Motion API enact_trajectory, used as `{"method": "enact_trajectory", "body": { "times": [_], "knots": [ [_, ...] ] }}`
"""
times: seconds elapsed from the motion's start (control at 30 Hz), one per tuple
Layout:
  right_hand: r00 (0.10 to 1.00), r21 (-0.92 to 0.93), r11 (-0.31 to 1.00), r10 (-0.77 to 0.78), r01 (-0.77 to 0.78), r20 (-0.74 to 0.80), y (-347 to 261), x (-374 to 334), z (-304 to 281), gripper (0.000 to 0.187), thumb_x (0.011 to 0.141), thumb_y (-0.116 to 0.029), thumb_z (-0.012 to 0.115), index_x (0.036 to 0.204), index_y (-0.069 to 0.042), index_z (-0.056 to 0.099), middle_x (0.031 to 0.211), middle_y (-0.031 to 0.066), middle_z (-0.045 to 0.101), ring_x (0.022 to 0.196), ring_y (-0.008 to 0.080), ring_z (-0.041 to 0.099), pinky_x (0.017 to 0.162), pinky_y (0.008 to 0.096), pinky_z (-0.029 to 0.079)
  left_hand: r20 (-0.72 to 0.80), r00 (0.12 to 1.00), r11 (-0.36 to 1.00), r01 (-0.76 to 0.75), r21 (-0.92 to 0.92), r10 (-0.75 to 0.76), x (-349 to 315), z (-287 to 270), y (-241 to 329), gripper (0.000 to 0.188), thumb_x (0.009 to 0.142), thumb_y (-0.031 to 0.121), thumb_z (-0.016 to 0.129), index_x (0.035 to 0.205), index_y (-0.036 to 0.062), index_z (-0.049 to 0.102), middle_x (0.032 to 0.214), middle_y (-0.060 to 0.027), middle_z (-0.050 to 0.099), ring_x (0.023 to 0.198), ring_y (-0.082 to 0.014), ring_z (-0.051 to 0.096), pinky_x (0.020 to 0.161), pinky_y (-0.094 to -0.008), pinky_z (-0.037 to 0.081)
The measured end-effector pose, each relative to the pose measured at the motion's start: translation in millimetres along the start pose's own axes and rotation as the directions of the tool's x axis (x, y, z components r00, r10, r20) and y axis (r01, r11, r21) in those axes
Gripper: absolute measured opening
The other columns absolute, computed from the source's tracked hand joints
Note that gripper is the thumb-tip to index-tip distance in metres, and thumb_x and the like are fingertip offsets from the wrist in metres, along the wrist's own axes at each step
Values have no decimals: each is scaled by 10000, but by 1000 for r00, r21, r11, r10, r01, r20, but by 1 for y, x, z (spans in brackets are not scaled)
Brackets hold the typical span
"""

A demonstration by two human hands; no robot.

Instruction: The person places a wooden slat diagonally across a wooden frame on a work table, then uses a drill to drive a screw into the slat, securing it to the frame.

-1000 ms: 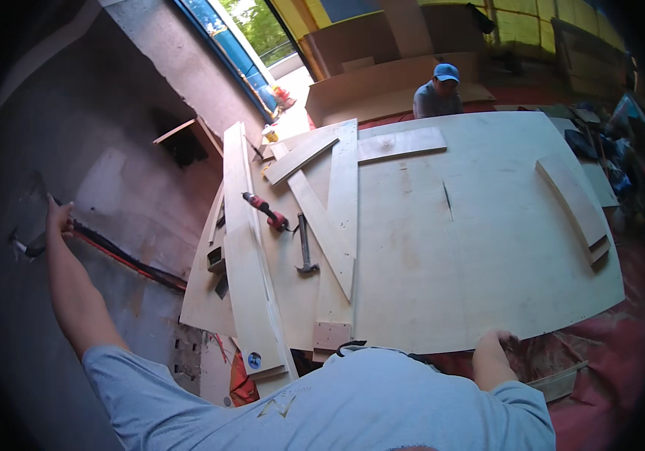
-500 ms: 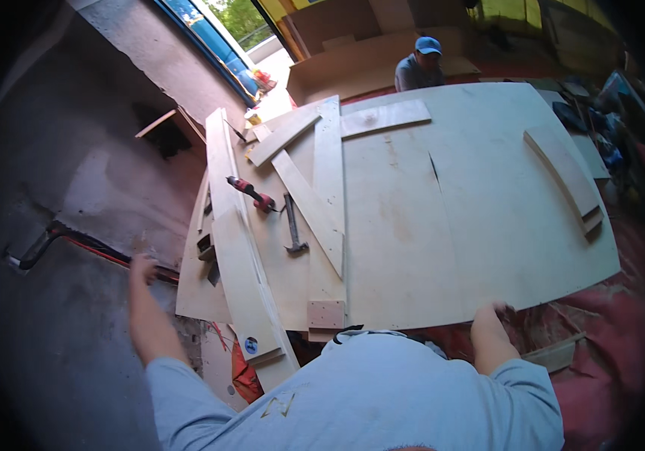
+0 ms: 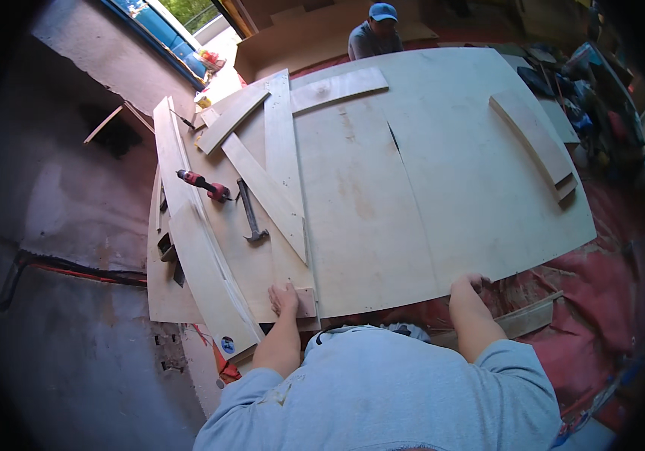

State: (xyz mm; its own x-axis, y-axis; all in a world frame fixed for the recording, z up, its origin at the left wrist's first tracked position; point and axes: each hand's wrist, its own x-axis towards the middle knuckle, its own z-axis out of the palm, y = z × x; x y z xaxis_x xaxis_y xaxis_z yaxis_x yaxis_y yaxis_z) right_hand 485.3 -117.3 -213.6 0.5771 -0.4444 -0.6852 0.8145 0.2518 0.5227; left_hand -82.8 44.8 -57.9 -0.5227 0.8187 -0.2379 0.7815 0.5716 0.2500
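A large plywood sheet lies in front of me. My left hand rests on the wood at its near edge with the fingers apart, beside a small pinkish wood block. Farther right, my right hand is closed on the sheet's near edge, its fingertips partly hidden. Beyond my left hand lie a claw hammer and a red-and-black cordless drill. A long board runs away from the block, and a slanting board meets it.
Long planks lie along the sheet's left side. A short board is at the far edge, and stacked curved pieces lie at right. A person in a blue cap is beyond the sheet. Red sheeting covers the right floor.
My left hand has come from the air left of the sheet onto the wood by the block. My right hand stays at the near edge. The view has shifted right and downward.
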Motion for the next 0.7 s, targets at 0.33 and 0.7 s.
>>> {"method": "enact_trajectory", "body": {
  "times": [0.33,0.7],
  "knots": [
    [971,920,-391,216,-7,99,11,-37,17,494,1062,-359,321,1521,-257,472,1428,-42,636,1372,139,536,1230,612,179,-272,939,970,234,59,-210,6,13,15,528,985,437,535,1333,40,525,1421,-155,516,1373,-307,470,1101,-539,330],
    [961,418,-908,133,21,242,16,-51,22,560,1071,-431,352,1568,-175,385,1460,116,604,1360,219,558,1189,518,370,-405,860,914,387,123,-310,4,31,45,435,958,441,554,1121,53,660,1237,-108,627,1209,-297,582,1024,-472,394]
  ]
}}
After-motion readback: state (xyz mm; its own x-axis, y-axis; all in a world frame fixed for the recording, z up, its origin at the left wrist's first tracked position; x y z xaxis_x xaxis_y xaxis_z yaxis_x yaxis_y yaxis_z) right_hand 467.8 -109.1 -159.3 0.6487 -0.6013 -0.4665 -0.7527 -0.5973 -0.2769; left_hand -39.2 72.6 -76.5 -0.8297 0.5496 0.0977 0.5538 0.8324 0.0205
